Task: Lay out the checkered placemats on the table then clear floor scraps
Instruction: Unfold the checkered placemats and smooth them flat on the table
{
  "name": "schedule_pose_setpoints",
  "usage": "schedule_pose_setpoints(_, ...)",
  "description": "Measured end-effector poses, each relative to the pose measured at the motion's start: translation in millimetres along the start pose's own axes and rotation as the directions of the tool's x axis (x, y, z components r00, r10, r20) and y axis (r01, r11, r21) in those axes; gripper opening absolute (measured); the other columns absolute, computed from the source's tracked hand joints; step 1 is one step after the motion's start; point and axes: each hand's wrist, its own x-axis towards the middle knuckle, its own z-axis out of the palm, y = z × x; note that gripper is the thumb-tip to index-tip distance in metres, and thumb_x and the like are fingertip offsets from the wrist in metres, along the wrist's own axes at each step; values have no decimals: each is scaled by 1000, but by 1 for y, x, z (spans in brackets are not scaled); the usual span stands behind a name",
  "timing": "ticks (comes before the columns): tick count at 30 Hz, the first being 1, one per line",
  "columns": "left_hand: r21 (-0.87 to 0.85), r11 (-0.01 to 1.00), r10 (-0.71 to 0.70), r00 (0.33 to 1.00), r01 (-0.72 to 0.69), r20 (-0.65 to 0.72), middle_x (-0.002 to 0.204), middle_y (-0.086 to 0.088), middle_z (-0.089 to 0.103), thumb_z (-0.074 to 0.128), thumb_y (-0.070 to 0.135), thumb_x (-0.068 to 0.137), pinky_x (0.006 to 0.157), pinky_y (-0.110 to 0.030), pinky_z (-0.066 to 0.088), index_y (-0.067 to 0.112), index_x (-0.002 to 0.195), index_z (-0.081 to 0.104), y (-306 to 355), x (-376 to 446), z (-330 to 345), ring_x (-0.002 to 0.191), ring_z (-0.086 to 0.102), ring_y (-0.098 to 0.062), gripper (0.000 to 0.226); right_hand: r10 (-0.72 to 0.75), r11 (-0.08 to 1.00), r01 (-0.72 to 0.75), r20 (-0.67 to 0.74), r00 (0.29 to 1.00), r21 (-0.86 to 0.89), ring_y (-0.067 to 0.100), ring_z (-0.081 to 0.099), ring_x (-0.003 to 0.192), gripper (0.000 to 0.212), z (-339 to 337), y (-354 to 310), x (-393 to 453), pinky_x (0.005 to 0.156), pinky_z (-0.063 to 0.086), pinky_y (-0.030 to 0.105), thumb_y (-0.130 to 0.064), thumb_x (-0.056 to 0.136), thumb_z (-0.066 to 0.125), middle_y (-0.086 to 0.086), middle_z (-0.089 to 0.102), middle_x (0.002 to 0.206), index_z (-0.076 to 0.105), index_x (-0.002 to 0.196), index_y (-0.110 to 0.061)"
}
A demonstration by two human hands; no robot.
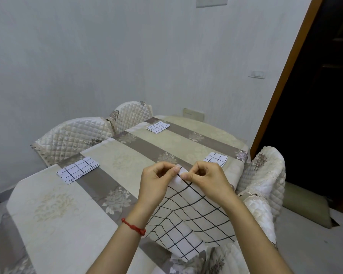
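Observation:
I hold a white placemat with a black grid (188, 216) up over the near right part of the table (67, 214). My left hand (156, 182) and my right hand (206, 178) both pinch its top corner, close together, and the cloth hangs down in folds toward the table edge. Three folded checkered placemats lie flat on the tablecloth: one at the left (78, 170), one at the far end (158, 127), one at the right (215, 158).
Quilted cream chairs stand at the table's far left (71, 139), (133, 113) and at its right (263, 178). A dark doorway with a wooden frame (285, 76) is on the right. A greenish cushion (305, 204) lies on the floor by it.

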Motion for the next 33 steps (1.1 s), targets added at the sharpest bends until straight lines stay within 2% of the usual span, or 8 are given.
schedule_pose_setpoints(7,54,997,64,987,-56,-148,68,0,71,73,10,72,68,-28,54,19,66,71,2,-5,1,69,66,-14,11,-38,999,38,20,999,28,3,39,47,26,0,-2,-6,48,32,16,-26,69,79,-11,50,46,58,55,-17)
schedule_pose_setpoints(11,116,990,87,990,-74,-115,67,6,69,73,10,74,67,-26,52,21,68,69,1,-5,3,68,64,-10,13,-39,997,38,23,999,60,5,38,48,28,2,-1,-8,50,31,18,-24,70,78,-11,48,45,56,53,-19)
schedule_pose_setpoints(15,106,992,73,991,-61,-109,64,13,68,73,6,73,70,-20,51,32,80,68,1,-8,1,66,62,0,27,-35,998,36,-25,999,42,4,40,50,28,3,1,-10,51,33,18,-24,71,77,-10,49,48,56,53,-20)
schedule_pose_setpoints(18,186,976,129,989,-112,-79,74,21,70,72,8,73,74,-21,48,34,76,68,0,-10,0,71,62,1,27,-33,998,34,-19,999,43,2,39,48,27,3,3,-12,50,33,15,-24,72,76,-11,49,47,57,55,-16)
schedule_pose_setpoints(22,194,972,146,987,-130,-69,75,9,71,72,12,74,73,-25,48,31,68,70,-1,-10,1,75,63,-3,20,-33,991,26,51,998,134,5,44,47,25,3,1,-13,51,35,16,-19,80,69,-7,52,46,60,58,-12)
schedule_pose_setpoints(26,158,982,119,990,-107,-69,70,17,70,72,11,74,69,-18,47,32,66,68,0,-8,2,71,62,-1,23,-13,966,-15,108,994,256,5,52,46,20,2,0,-12,50,41,18,-3,88,55,-4,59,48,64,75,-15)
schedule_pose_setpoints(29,129,987,105,993,-96,-61,68,18,70,73,13,74,68,-17,48,32,65,68,2,-9,5,68,62,-1,21,-35,968,13,81,996,249,10,52,58,31,5,3,-13,57,43,17,3,82,58,6,61,61,68,87,-26)
schedule_pose_setpoints(33,111,990,98,993,-90,-67,71,13,70,72,14,75,68,-21,50,30,66,69,2,-10,9,69,63,-5,19,-76,933,80,-26,997,351,1,60,62,25,12,0,-15,56,44,12,2,77,67,-6,71,67,71,80,-23)
